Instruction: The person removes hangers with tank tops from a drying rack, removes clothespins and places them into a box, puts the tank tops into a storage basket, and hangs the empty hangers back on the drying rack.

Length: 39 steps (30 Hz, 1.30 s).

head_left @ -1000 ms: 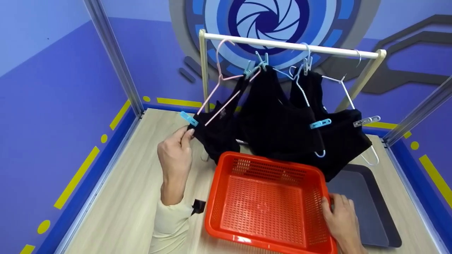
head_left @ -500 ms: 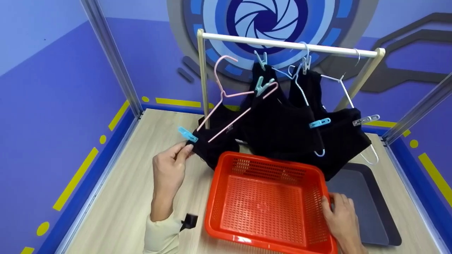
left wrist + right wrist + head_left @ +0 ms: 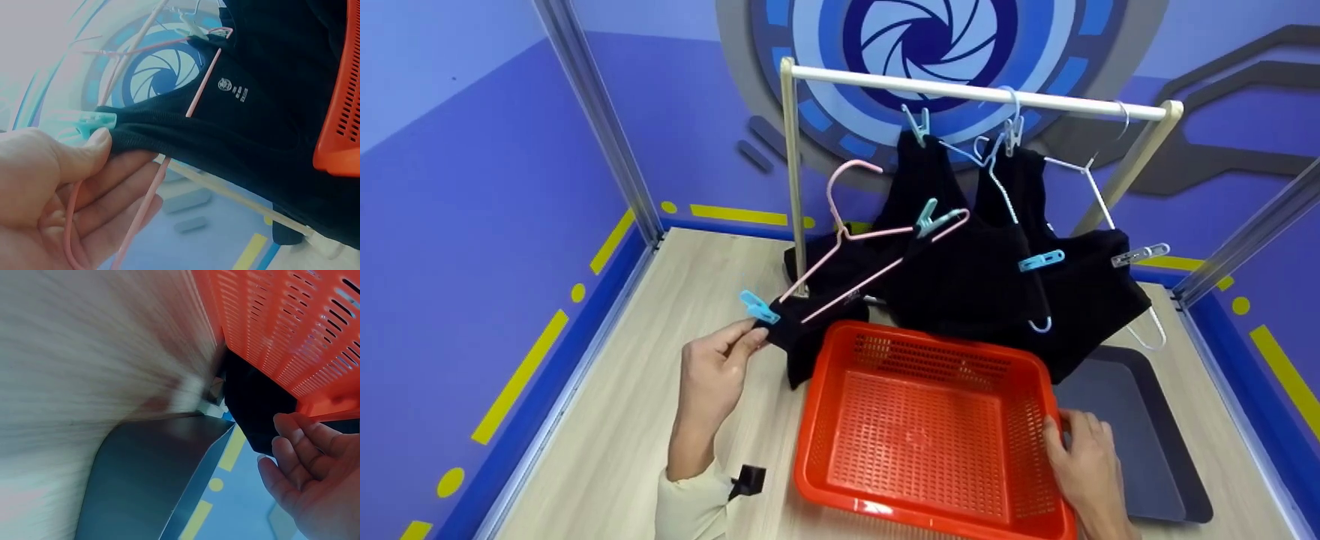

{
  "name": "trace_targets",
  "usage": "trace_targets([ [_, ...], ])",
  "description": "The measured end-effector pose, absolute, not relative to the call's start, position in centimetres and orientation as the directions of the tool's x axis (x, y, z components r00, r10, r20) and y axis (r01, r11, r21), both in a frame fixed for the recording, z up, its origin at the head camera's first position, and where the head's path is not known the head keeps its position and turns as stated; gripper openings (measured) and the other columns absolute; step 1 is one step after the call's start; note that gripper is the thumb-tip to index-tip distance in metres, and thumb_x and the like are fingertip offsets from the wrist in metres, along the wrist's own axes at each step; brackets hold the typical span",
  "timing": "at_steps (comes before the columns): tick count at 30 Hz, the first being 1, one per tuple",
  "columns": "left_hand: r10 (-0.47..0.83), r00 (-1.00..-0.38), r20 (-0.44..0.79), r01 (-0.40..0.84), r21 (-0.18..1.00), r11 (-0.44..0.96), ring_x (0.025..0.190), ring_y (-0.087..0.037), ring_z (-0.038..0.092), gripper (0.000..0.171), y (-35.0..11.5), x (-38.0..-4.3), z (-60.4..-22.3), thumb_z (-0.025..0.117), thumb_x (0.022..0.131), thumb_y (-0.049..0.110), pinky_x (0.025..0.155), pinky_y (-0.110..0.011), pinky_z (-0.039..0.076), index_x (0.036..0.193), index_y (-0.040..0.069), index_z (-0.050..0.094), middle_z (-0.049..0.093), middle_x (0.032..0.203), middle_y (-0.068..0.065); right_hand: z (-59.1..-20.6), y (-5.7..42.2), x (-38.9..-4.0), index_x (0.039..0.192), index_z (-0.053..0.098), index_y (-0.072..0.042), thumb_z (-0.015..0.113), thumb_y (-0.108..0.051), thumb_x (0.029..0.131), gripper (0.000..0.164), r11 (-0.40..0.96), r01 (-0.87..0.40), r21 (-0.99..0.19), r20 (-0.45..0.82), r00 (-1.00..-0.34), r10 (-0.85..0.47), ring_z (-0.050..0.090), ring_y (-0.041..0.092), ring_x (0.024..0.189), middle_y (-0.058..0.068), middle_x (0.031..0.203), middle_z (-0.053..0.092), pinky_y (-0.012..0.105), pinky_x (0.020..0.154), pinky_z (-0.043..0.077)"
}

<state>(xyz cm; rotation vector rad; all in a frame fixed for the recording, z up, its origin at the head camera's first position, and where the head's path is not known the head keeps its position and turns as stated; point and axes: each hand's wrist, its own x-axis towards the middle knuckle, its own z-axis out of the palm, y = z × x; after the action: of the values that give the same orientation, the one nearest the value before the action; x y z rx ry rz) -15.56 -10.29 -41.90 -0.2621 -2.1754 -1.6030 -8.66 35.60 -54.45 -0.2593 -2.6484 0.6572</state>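
Note:
My left hand pinches a black top by its shoulder, between thumb and fingers. The top is on a pink hanger, whose hook is off the rail and lower than it. In the left wrist view the hanger's end loop lies across my palm. A blue clothespin sits just above my fingertips, and a mint clothespin clips the far shoulder. My right hand grips the right rim of a red basket, thumb over the edge, fingers outside.
A wooden rack's rail bears a blue hanger and a white hanger with black tops, clipped with clothespins. A grey tray lies under the basket's right side. Blue-purple walls enclose the table.
My left hand has moved down and slightly left, bringing the pink hanger and black top down from the rail toward the basket. My right hand and the basket stay put.

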Motion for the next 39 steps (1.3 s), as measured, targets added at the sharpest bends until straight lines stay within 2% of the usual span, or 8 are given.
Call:
trace_targets([
  [3, -0.064, -0.884, 0.463, 0.421, 0.848, 0.321, 0.08, -0.028, 0.071, 0.012, -10.5, -14.8, -41.3, 0.066, 0.088, -0.004, 0.069, -0.021, 0.054, 0.097, -0.005, 0.074, 0.072, 0.085, -0.015, -54.4, 35.6, -8.6, 0.106, 0.065, -0.001, 0.058, -0.027, 0.095, 0.029, 0.868, 0.079, -0.49, 0.331, -0.904, 0.27, 0.049, 0.029, 0.089, 0.012, 0.098, 0.061, 0.053, 0.071, 0.042],
  [7, -0.035, -0.875, 0.483, 0.447, 0.834, 0.323, 0.079, -0.029, 0.071, 0.01, -11.0, -14.5, -41.7, 0.066, 0.087, -0.005, 0.07, -0.02, 0.054, 0.093, -0.005, 0.074, 0.072, 0.083, -0.015, -54.3, 35.6, -8.6, 0.106, 0.065, -0.001, 0.058, -0.027, 0.095, 0.029, 0.867, 0.069, -0.493, 0.333, -0.906, 0.261, 0.049, 0.028, 0.089, 0.012, 0.099, 0.061, 0.053, 0.071, 0.041],
  [15, 0.025, -0.871, 0.49, 0.473, 0.825, 0.308, 0.082, -0.017, 0.071, 0.011, -13.0, -15.3, -45.8, 0.068, 0.09, 0.008, 0.072, -0.023, 0.055, 0.095, 0.01, 0.077, 0.074, 0.087, 0.002, -54.3, 35.6, -8.6, 0.106, 0.065, -0.002, 0.058, -0.026, 0.095, 0.027, 0.867, 0.058, -0.496, 0.338, -0.906, 0.254, 0.048, 0.028, 0.089, 0.011, 0.098, 0.061, 0.05, 0.07, 0.04],
  [27, 0.09, -0.863, 0.498, 0.5, 0.811, 0.306, 0.083, -0.017, 0.07, 0.012, -14.2, -13.6, -47.5, 0.068, 0.088, 0.004, 0.071, -0.022, 0.055, 0.095, 0.009, 0.077, 0.074, 0.091, -0.001, -54.5, 35.6, -8.7, 0.106, 0.064, -0.002, 0.057, -0.026, 0.095, 0.027, 0.867, 0.087, -0.49, 0.325, -0.905, 0.274, 0.048, 0.026, 0.087, 0.011, 0.098, 0.061, 0.05, 0.07, 0.041],
  [33, 0.117, -0.876, 0.468, 0.479, 0.815, 0.325, 0.078, -0.013, 0.068, 0.014, -14.4, -12.9, -48.4, 0.069, 0.087, 0.003, 0.067, -0.02, 0.054, 0.093, 0.013, 0.078, 0.073, 0.091, 0.004, -54.4, 35.7, -8.7, 0.106, 0.064, -0.002, 0.057, -0.026, 0.096, 0.027, 0.863, 0.084, -0.498, 0.313, -0.911, 0.269, 0.047, 0.026, 0.087, 0.012, 0.098, 0.06, 0.05, 0.07, 0.04],
  [35, 0.137, -0.873, 0.468, 0.486, 0.808, 0.333, 0.068, -0.007, 0.062, 0.016, -14.3, -12.7, -48.6, 0.07, 0.086, 0.001, 0.062, -0.017, 0.05, 0.093, 0.013, 0.078, 0.072, 0.087, 0.006, -54.4, 35.7, -8.7, 0.105, 0.064, -0.002, 0.057, -0.026, 0.095, 0.027, 0.862, 0.084, -0.5, 0.314, -0.91, 0.271, 0.047, 0.026, 0.088, 0.011, 0.097, 0.06, 0.05, 0.069, 0.04],
  [37, 0.161, -0.863, 0.479, 0.504, 0.795, 0.338, 0.063, -0.005, 0.055, 0.017, -14.1, -12.5, -48.6, 0.069, 0.085, -0.002, 0.059, -0.016, 0.047, 0.091, 0.011, 0.077, 0.071, 0.084, 0.005, -54.4, 35.7, -8.7, 0.105, 0.064, -0.002, 0.057, -0.026, 0.095, 0.027, 0.86, 0.081, -0.505, 0.315, -0.91, 0.27, 0.048, 0.027, 0.088, 0.011, 0.097, 0.06, 0.05, 0.069, 0.04],
  [39, 0.189, -0.852, 0.488, 0.523, 0.779, 0.345, 0.063, -0.005, 0.055, 0.016, -13.8, -12.1, -48.1, 0.069, 0.084, -0.005, 0.058, -0.016, 0.046, 0.091, 0.007, 0.077, 0.071, 0.083, 0.001, -54.4, 35.7, -8.7, 0.106, 0.064, -0.002, 0.056, -0.027, 0.096, 0.028, 0.859, 0.079, -0.505, 0.311, -0.912, 0.267, 0.048, 0.027, 0.089, 0.012, 0.098, 0.061, 0.049, 0.07, 0.04],
])
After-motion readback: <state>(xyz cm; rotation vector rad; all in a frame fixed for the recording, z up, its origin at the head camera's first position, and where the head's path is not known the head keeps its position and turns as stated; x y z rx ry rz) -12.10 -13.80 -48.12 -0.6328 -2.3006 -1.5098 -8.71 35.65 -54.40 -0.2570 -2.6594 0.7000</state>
